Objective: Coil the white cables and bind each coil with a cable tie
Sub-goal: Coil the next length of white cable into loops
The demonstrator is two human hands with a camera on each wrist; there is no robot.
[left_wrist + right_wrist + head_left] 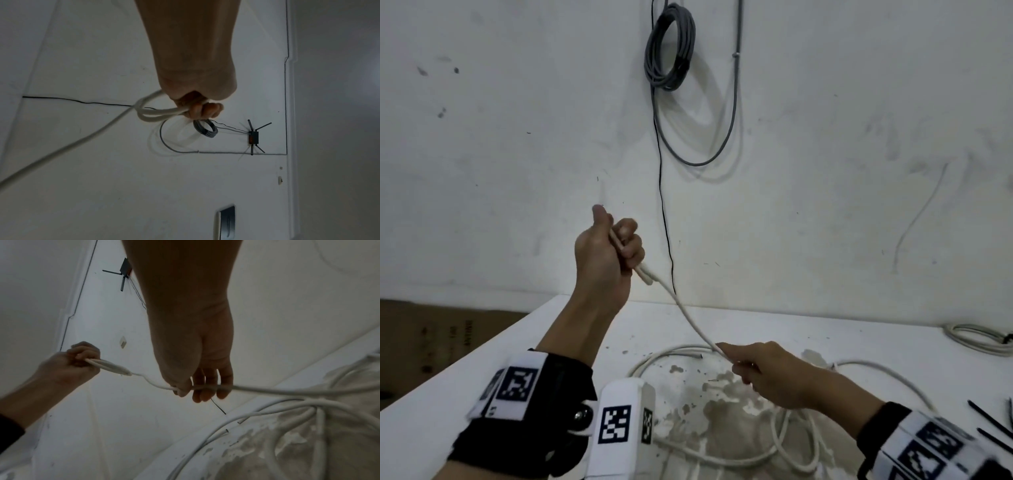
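My left hand [616,250] is raised above the table and grips the folded start of a white cable [685,313]; the small tight loops [152,113] stick out below my curled fingers [203,111]. The cable runs down and to the right into my right hand [743,365], which pinches it between thumb and fingers [207,386] just above the tabletop. Behind that hand the cable trails off into loose white loops [794,445] lying on the table. In the right wrist view the left hand [82,363] shows at the left, holding the doubled strand.
The white table [859,349] has a patch of worn paint in the middle. A coiled white cable [976,337] lies at the far right edge. Black cable ties [989,423] lie at the right front. A grey cable coil [671,48] hangs on the wall.
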